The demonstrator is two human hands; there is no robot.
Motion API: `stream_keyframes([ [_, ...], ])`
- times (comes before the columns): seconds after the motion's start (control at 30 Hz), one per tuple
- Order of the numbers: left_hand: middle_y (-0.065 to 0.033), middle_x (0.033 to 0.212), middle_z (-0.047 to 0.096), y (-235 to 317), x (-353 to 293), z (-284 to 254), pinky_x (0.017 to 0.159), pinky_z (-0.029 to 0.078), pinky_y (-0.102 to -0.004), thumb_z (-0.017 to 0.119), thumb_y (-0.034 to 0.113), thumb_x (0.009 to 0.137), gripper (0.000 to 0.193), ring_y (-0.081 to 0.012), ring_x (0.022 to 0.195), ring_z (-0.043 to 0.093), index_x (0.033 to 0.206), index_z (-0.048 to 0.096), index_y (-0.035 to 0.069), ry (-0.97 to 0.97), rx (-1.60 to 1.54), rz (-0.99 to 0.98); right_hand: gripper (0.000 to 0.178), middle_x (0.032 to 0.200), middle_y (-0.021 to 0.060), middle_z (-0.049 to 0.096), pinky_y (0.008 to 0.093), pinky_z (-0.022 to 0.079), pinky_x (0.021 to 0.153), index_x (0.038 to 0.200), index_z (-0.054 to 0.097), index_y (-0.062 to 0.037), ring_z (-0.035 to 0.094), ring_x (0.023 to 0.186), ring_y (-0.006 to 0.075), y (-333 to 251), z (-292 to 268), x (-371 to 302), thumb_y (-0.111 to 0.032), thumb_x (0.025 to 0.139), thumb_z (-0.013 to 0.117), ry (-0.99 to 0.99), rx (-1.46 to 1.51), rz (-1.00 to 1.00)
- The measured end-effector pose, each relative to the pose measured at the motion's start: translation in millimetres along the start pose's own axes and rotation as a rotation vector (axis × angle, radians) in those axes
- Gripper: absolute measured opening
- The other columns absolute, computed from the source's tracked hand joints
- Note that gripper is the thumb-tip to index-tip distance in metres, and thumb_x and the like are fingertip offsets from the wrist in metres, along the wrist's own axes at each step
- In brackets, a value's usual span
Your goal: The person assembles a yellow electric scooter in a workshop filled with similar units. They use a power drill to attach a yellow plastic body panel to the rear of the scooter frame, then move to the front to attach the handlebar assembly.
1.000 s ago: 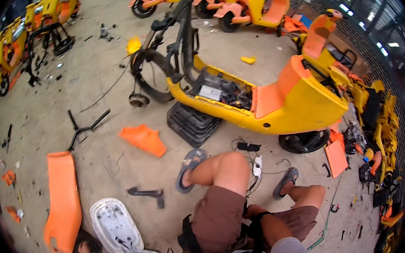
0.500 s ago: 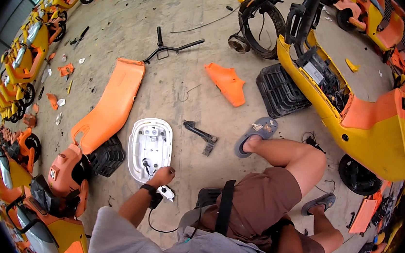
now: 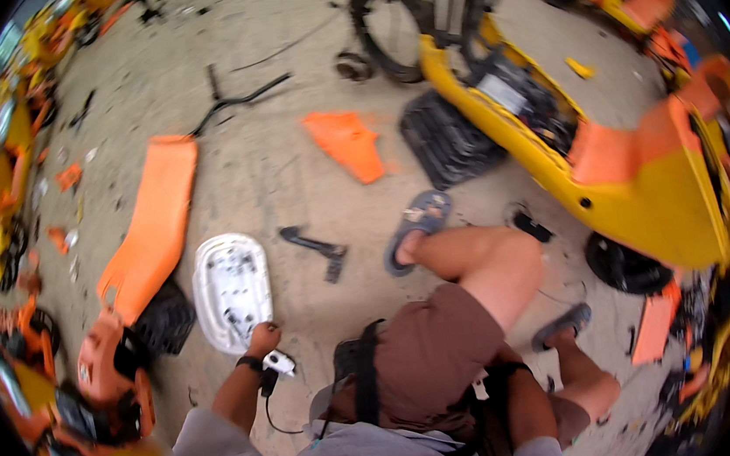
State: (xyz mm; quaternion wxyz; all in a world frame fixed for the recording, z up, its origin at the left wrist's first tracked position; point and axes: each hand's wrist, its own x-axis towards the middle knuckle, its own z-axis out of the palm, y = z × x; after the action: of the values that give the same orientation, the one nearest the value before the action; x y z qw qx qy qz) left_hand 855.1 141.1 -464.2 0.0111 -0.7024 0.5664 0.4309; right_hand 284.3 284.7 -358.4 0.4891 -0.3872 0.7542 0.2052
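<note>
My left hand (image 3: 263, 337), a dark band at its wrist, is closed in a fist over the lower right edge of a white oval tray-like cover (image 3: 202, 288). Whatever its fingers hold, if anything, is hidden. Several small dark parts lie in the cover. Just below the hand is a small white part (image 3: 280, 363). A black cable (image 3: 273, 419) runs from near the wrist toward my clothing. My right forearm (image 3: 530, 405) reaches down beside my thigh, and its fingers are hidden there.
Ahead lie a black bracket (image 3: 319, 248), an orange panel (image 3: 346, 144) and a black forked bar (image 3: 234, 100). A long orange panel (image 3: 157, 213) rests at left. To the right, a partly stripped yellow scooter (image 3: 636, 215) stands beside a black crate (image 3: 449, 141).
The view has swung to the right and blurred, so floor items sit further left. My left hand remains closed near the white cover.
</note>
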Motion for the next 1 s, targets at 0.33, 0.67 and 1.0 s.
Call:
stream_keyframes([
  [0.33, -0.0134, 0.072, 0.065, 152.8, -30.5, -46.7, 0.056, 0.051, -0.0283, 0.049, 0.01, 0.09, 0.02, -0.0183, 0.062, 0.064, 0.099, 0.058, -0.006, -0.239, -0.353, 0.192, 0.047, 0.104, 0.019, 0.064, 0.0408, 0.047, 0.085, 0.1, 0.066, -0.0045, 0.06, 0.1, 0.0326, 3.9, 10.2, 3.7, -0.037, 0.066, 0.068, 0.014, 0.158, 0.06],
  [0.67, -0.0001, 0.052, 0.037, 460.1, -162.2, -114.1, 0.038, 0.03, -0.0256, 0.046, 0.017, 0.091, 0.017, -0.0123, 0.04, 0.036, 0.082, 0.052, 0.005, -0.548, -1.235, 0.14, 0.036, 0.107, 0.0134, 0.064, 0.0382, 0.048, 0.086, 0.099, 0.068, -0.0069, 0.06, 0.103, 0.0283, 0.4, 3.3, -3.2, -0.031, 0.073, 0.063, 0.081, 0.184, 0.046],
  [1.0, -0.0085, 0.083, 0.054, 556.1, -39.3, 141.7, 0.062, 0.044, -0.0316, 0.044, 0.012, 0.089, 0.013, -0.0207, 0.071, 0.051, 0.095, 0.05, 0.001, -0.722, -1.286, -0.136, 0.037, 0.108, 0.0141, 0.064, 0.0387, 0.047, 0.087, 0.099, 0.068, -0.006, 0.06, 0.103, 0.0288, 21.6, 9.3, 19.5, -0.029, 0.071, 0.06, 0.146, 0.347, 0.107],
])
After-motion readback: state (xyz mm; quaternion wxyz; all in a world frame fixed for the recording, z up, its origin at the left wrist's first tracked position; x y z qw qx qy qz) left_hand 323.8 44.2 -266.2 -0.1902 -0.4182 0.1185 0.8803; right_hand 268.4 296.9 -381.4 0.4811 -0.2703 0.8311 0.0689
